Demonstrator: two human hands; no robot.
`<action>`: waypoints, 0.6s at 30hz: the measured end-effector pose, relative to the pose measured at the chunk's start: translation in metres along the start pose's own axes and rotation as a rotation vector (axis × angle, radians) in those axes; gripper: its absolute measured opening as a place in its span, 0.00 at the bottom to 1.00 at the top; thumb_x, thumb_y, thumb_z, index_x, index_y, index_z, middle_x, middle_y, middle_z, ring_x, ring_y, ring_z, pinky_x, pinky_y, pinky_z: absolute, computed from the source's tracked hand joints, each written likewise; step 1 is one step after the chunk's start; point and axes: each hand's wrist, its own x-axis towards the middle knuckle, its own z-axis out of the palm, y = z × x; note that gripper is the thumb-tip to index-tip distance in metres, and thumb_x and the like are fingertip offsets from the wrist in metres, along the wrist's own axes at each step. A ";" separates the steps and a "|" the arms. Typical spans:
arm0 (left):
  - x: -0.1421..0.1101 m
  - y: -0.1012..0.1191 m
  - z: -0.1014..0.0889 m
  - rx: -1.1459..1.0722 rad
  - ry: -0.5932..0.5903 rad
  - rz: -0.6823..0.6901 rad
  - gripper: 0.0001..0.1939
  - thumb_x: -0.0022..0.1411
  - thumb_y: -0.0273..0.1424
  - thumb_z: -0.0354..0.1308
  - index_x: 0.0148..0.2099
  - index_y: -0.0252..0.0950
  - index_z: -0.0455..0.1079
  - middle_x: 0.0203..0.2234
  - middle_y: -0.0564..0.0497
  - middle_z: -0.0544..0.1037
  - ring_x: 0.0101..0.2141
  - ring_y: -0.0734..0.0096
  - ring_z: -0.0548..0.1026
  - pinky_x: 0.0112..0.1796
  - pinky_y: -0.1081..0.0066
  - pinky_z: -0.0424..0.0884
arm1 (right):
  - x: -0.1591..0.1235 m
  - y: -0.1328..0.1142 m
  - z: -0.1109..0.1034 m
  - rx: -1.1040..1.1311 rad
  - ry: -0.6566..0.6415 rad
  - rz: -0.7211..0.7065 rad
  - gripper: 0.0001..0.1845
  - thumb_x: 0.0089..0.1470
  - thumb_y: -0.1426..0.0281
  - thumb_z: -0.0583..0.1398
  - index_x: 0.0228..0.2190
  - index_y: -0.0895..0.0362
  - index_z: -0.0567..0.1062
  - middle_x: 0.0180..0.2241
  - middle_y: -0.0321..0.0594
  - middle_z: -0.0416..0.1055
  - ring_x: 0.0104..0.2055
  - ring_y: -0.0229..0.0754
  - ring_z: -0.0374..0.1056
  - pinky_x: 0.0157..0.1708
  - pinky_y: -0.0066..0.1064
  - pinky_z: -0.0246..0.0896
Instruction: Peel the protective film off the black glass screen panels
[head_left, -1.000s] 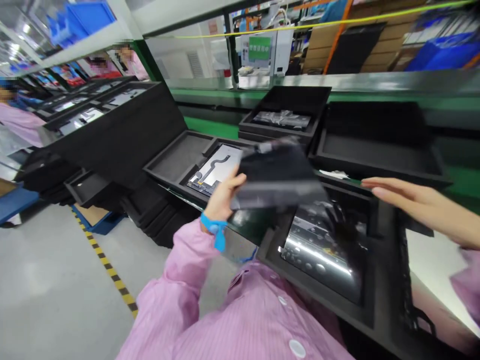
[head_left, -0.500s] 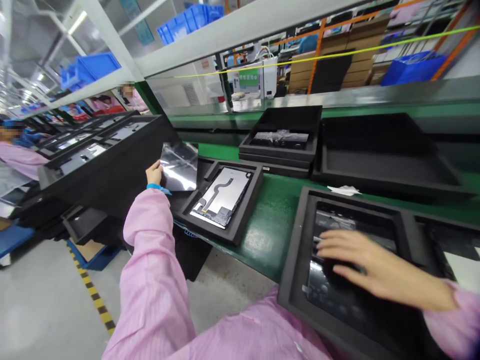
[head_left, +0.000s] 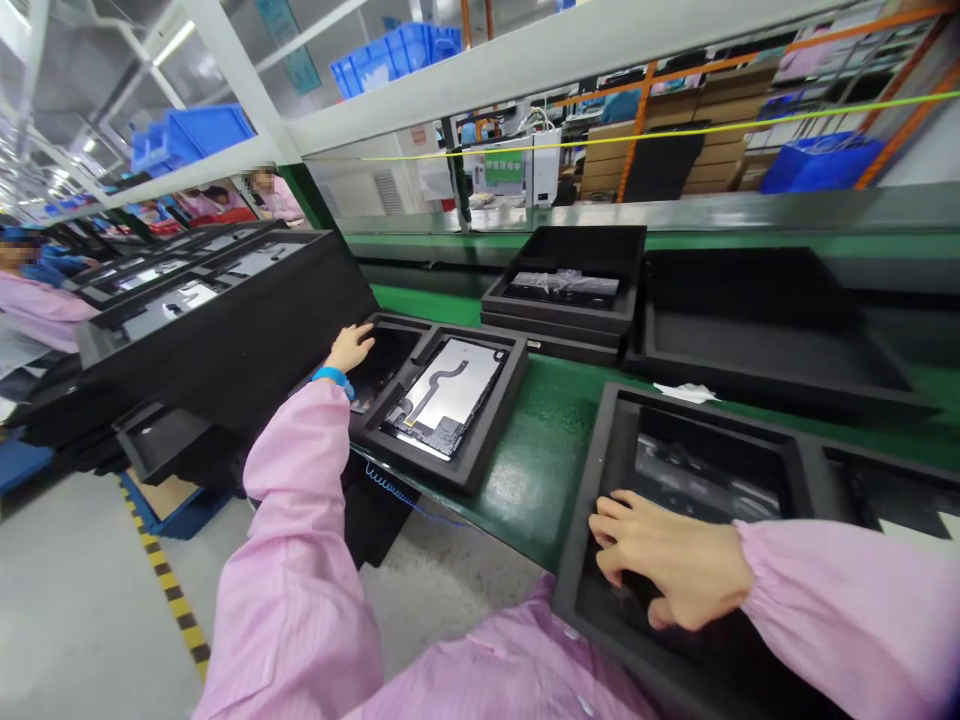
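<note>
My left hand (head_left: 351, 348) reaches forward and lies flat, open, on a dark glossy sheet (head_left: 386, 358) in the left compartment of a black foam tray (head_left: 480, 445). A silver panel with a black flex cable (head_left: 442, 395) lies in that tray's right compartment. A blue wrist strap (head_left: 333, 377) sits on my left wrist. My right hand (head_left: 667, 560) is in the near foam tray (head_left: 592, 470), fingers curled over the near-left corner of a dark panel (head_left: 701, 468) lying in it.
A green belt (head_left: 536, 455) carries the trays. Behind are a stacked tray with a bagged part (head_left: 564, 285) and a large bare black tray (head_left: 750, 325). A white scrap (head_left: 686, 392) lies between them. A slanted stack of loaded trays (head_left: 225, 320) stands left; a co-worker (head_left: 37, 300) is beyond.
My left hand carried the dark sheet left and down into the tray's left compartment and now rests on it. My right hand dropped onto the near panel, then slid to its near-left corner and curled.
</note>
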 end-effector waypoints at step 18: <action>-0.277 0.213 0.135 -1.140 -0.727 0.268 0.36 0.56 0.31 0.62 0.63 0.36 0.51 0.57 0.45 0.66 0.57 0.62 0.64 0.56 0.65 0.61 | -0.135 0.035 -0.050 0.511 2.006 0.577 0.10 0.52 0.73 0.62 0.36 0.65 0.78 0.29 0.45 0.73 0.27 0.37 0.69 0.25 0.26 0.64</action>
